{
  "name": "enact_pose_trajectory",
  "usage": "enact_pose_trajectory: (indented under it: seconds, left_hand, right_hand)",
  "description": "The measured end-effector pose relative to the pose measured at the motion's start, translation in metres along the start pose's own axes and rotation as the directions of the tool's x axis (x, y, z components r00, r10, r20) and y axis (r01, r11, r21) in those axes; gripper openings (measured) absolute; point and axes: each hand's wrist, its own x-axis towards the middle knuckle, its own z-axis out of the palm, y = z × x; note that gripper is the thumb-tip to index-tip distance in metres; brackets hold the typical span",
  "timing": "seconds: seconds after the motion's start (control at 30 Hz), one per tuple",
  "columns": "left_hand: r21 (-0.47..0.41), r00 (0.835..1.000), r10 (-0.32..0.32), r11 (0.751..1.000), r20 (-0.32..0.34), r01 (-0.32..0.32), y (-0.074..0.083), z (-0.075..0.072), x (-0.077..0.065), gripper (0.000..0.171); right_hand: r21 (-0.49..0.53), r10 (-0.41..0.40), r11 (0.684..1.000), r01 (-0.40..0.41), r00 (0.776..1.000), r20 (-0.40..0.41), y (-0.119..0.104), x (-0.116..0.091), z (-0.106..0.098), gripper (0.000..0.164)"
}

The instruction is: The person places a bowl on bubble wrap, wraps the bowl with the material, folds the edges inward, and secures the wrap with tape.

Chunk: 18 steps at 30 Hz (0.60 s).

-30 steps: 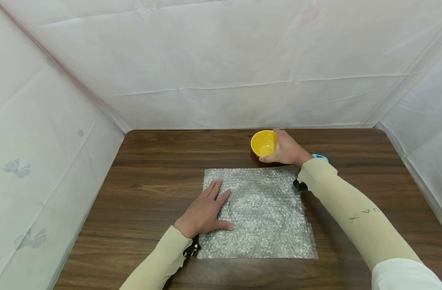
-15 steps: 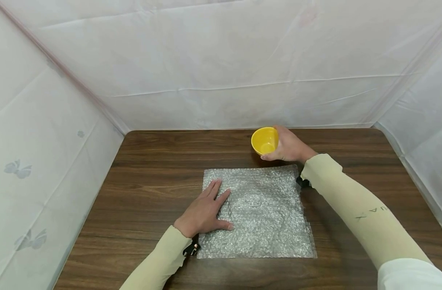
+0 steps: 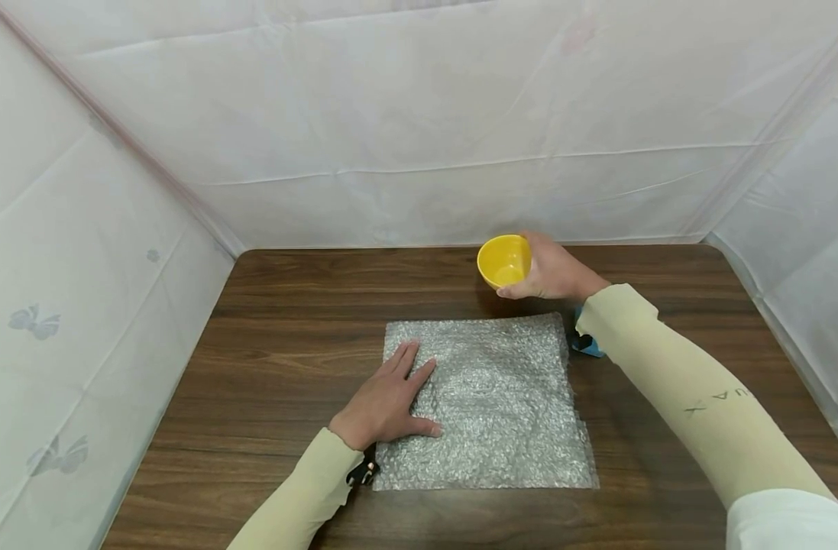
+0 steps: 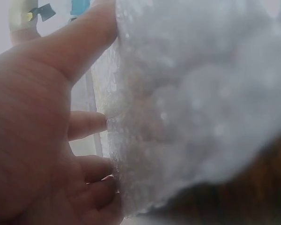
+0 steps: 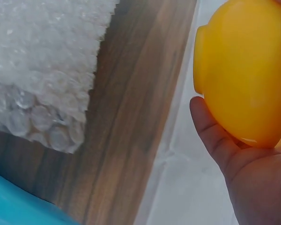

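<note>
A yellow bowl (image 3: 503, 263) is in my right hand (image 3: 556, 267) near the back of the table, its inside facing me. The thumb lies along its near side and the fingers curl behind the far rim. In the right wrist view the bowl's smooth wall (image 5: 253, 70) and low foot ring show against the thumb. My left hand (image 3: 384, 401) rests flat with spread fingers on the left part of a square bubble wrap sheet (image 3: 501, 412). The left wrist view shows the sheet (image 4: 187, 103) close up beside the thumb and fingers.
A blue object (image 3: 589, 350) lies right of the bubble wrap, mostly hidden behind my right wrist; its kind does not show. The dark wooden table (image 3: 288, 305) ends at a white sheet wall (image 3: 391, 137) behind. Similar sheeting hangs left and right.
My right hand has moved the bowl slightly up and away, and the forearm has shifted right, uncovering part of the blue object. My left hand has stayed in place.
</note>
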Motion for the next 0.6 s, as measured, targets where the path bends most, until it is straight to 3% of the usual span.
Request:
enact_pose_trajectory:
  seconds: [0.6]
  left_hand:
    - [-0.006, 1.000, 0.004, 1.000, -0.003, -0.004, 0.000, 0.000, 0.002, 0.104]
  right_hand:
    - [-0.054, 0.050, 0.997, -0.050, 0.999, 0.009, -0.013, -0.003, -0.014, 0.107]
